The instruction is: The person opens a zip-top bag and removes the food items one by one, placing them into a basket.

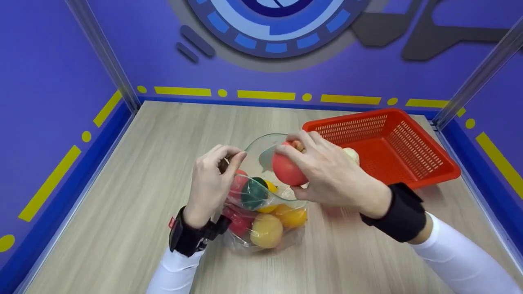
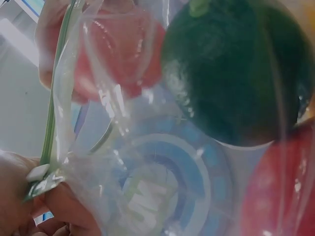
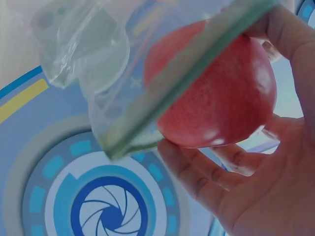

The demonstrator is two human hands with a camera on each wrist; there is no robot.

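My left hand pinches the rim of a clear zip bag between thumb and fingers at one corner of its green zip strip. My right hand grips a smooth red round fruit with a brown knob on top, right at the bag's open mouth. In the right wrist view the green zip strip passes in front of this red fruit. Inside the bag lie a dark green round fruit, a pale yellow round fruit, an orange-yellow fruit and red ones.
A red plastic basket with slotted walls stands at the back right of the wooden table. A whitish round item shows in it, partly hidden behind my right hand. Blue printed panels enclose the table at the back and sides.
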